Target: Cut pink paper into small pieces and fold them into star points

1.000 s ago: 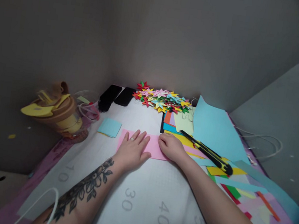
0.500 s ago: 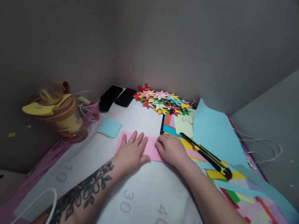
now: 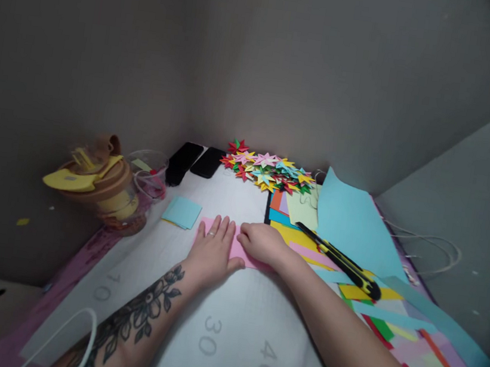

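A pink sheet of paper (image 3: 246, 258) lies on the white numbered work surface under both of my hands. My left hand (image 3: 211, 254) rests flat on its left part, fingers spread, a ring on one finger. Close beside it, my right hand (image 3: 262, 243) is curled over the paper with its fingertips bent down; the paper beneath those fingers is hidden. To the left sits a small stack of light blue paper squares (image 3: 181, 212). A yellow and black utility knife (image 3: 343, 262) lies on the coloured papers at the right.
Folded paper stars (image 3: 269, 171) are heaped at the back. Two black phones (image 3: 208, 163) lie left of them. A lidded brown and yellow cup (image 3: 119, 200) and a clear plastic cup (image 3: 150, 177) stand at left. A large light blue sheet (image 3: 357, 222) and paper strips (image 3: 413, 344) cover the right.
My right hand has slid left along the pink paper, up close to my left hand. The left hand stays flat in place. The view has shifted slightly.
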The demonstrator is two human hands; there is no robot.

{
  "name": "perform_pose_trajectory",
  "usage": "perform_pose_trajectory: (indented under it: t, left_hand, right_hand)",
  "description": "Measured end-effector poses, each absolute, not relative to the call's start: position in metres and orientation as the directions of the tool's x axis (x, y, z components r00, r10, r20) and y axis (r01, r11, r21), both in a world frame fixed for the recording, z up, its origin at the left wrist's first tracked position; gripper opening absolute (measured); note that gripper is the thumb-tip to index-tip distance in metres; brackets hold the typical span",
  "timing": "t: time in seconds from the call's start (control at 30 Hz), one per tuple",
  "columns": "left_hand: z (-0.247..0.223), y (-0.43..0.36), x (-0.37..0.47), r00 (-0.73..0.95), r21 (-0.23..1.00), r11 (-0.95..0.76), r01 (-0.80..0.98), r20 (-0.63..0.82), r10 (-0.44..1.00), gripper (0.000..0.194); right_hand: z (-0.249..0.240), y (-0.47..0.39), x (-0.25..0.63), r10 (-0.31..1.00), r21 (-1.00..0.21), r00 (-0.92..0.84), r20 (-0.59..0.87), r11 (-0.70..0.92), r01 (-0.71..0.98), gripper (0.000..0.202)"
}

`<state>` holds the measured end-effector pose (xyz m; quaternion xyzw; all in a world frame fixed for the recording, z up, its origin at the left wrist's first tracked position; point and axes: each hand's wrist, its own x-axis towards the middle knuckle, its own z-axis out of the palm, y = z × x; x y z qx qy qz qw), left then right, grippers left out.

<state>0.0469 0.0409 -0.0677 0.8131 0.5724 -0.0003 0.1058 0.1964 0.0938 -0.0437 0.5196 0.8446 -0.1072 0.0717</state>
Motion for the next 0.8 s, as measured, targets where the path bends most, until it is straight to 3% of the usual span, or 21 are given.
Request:
perform_pose_trajectory:
  t: [0.23, 0.8]
  left_hand:
    - [-0.0721, 0.0421, 0.0466, 0.383, 0.201, -0.358, 0.912, -0.108, 0.917, 0.083]
    - [-0.0745, 0.0416, 0.0452, 0.378, 0.187, -0.354, 0.916, -0.109, 0.920, 0.082]
  right_hand:
    - [-0.0501, 0.0876, 0.2029, 0.883, -0.072, -0.434, -0.176, 0.428, 0.901, 0.028]
    - [-0.0514, 0.0900, 0.2032, 0.869, -0.086, -0.449, -0.209, 0.441, 0.893, 0.030]
